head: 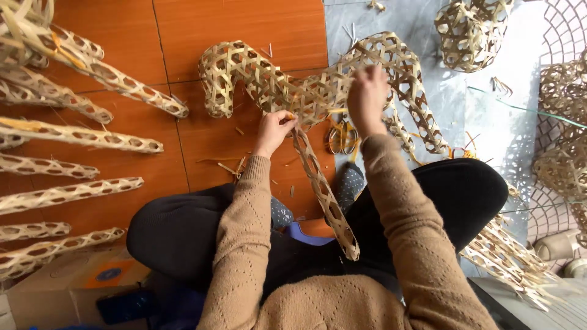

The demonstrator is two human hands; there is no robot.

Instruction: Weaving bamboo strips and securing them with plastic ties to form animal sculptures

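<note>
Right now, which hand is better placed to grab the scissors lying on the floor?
Probably the right hand: it rests on the woven bamboo lattice frame almost directly above the scissors; the left hand pinches a strip further away.

Left hand (275, 129) pinches a woven tube (324, 192) against the bamboo frame (293, 82); right hand (367, 101) grips the frame's lattice. Scissors (341, 135) lie on the floor (202, 24) beneath.

I count one large woven bamboo frame (318, 85) under my two hands, one woven tube (324, 189) hanging from it, one round woven ball (471, 33), one pair of scissors (341, 137), and one cardboard box (73, 284).
</note>
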